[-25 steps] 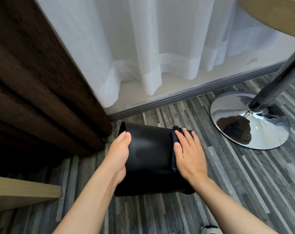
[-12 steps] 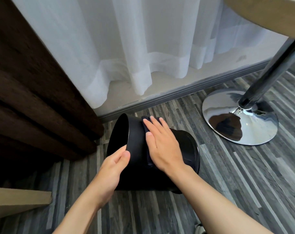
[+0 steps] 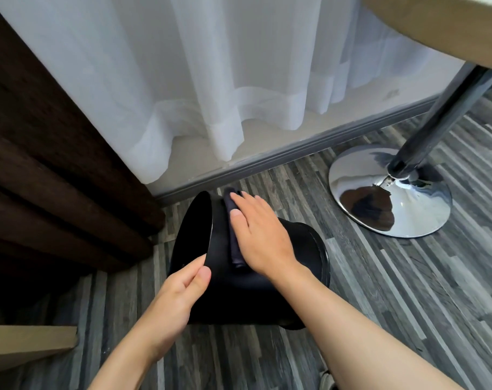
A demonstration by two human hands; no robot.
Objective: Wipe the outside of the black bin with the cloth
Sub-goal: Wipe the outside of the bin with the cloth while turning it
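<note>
Two bare forearms enter from the bottom edge, no sleeves, no watch, no rings or bands visible on either. Left hand (image 3: pixel 180 294) and right hand (image 3: pixel 260 236) both ungloved; nails short and unpainted where they show. At the bottom edge, a pale shoe tip (image 3: pixel 328 381), partly cut off.

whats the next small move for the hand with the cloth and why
Probably slide the right hand and cloth back along the wall toward the base. The bin lies on its side, the left hand gripping its rim, and the cloth sits near the open end, so the wall behind it looks like the stretch to cover next.
</note>
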